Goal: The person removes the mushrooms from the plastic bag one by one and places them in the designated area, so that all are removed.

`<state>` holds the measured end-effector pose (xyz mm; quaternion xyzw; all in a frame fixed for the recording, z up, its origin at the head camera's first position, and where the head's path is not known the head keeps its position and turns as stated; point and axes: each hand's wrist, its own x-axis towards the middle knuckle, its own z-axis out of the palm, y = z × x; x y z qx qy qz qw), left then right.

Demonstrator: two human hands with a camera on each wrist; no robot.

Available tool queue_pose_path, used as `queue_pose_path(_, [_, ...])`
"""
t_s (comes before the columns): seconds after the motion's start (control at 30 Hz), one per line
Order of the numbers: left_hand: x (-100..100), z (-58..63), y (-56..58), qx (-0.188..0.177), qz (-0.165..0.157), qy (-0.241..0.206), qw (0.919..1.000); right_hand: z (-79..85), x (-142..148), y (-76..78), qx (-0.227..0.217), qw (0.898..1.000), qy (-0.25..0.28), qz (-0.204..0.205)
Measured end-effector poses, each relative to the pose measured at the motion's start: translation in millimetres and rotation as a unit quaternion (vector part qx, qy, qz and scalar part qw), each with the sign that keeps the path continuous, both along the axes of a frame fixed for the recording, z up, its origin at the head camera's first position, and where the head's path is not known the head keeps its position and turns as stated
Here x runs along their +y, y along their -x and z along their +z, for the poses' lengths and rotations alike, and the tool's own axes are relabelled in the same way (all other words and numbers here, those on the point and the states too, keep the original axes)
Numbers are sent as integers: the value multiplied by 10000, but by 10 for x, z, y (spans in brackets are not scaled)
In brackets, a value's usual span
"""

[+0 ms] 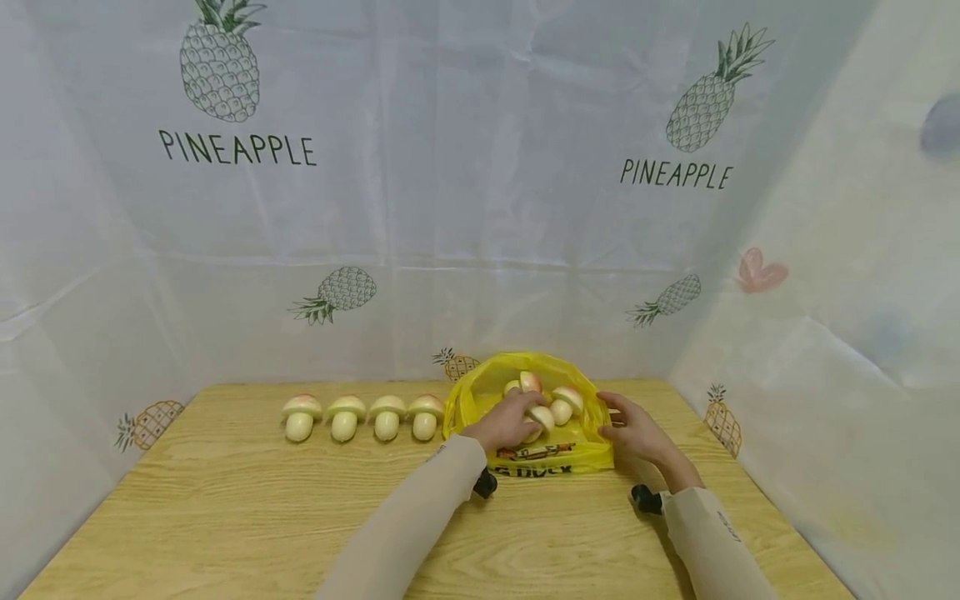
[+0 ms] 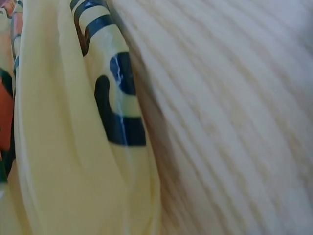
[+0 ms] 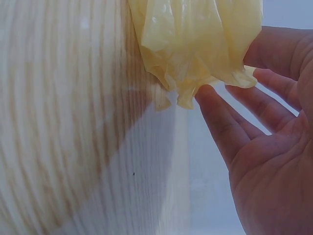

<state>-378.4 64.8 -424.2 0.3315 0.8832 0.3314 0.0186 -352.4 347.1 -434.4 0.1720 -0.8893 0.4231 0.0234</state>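
Note:
A yellow plastic bag (image 1: 588, 457) lies on its side, its mouth towards me, with several toy mushrooms inside. My left hand (image 1: 508, 423) reaches into the bag, its fingers round a toy mushroom (image 1: 542, 417) with a pale stem and cap. Beside it in the bag is another mushroom (image 1: 567, 402) with a pinkish cap. My right hand (image 1: 636, 427) holds the bag's right edge. In the right wrist view the thumb and fingers of the right hand (image 3: 274, 142) stand on either side of the crumpled yellow plastic (image 3: 200, 44). The left wrist view shows the bag's printed side (image 2: 73, 147), not the hand.
Several toy mushrooms stand in a row left of the bag, the leftmost mushroom (image 1: 300, 425) farthest from it. The wooden table (image 1: 262, 517) runs back to a white curtain (image 1: 480, 208) printed with pineapples, which also hangs along both sides.

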Motion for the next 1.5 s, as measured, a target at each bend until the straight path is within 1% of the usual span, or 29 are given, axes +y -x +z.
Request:
queue_pose_path(0.1, [-24,0,16,39,-46,103,9999,8,-1,14,1,10000,-15,3])
queue_pose_path(0.27, [-49,15,17,-34,-101,210,9997,17,4,32,-11,10000,-52,19])
queue_pose_path(0.47, [-60,12,25,-39,-25,293,9996,32,10,53,-5,10000,-36,49])
queue_pose_path(0.67, [-69,14,29,-100,68,202,9997,24,18,87,-3,10000,-36,57])
queue_pose_path(0.87, [-64,6,56,-178,88,159,9997,28,30,111,-35,10000,-52,50])
queue_pose_path(1.07, [-62,42,71,-234,150,-131,9995,29,53,132,5,10000,-64,66])
queue_pose_path(1.27, [-124,85,13,-140,130,-403,9990,20,45,129,25,10000,-53,81])
queue_pose_path(1.37, [-204,109,-54,-137,127,-542,9984,6,36,144,58,9999,-65,78])
queue_pose_path(1.5, [-341,144,-160,-67,245,-649,9976,1,32,167,110,9999,-80,71])
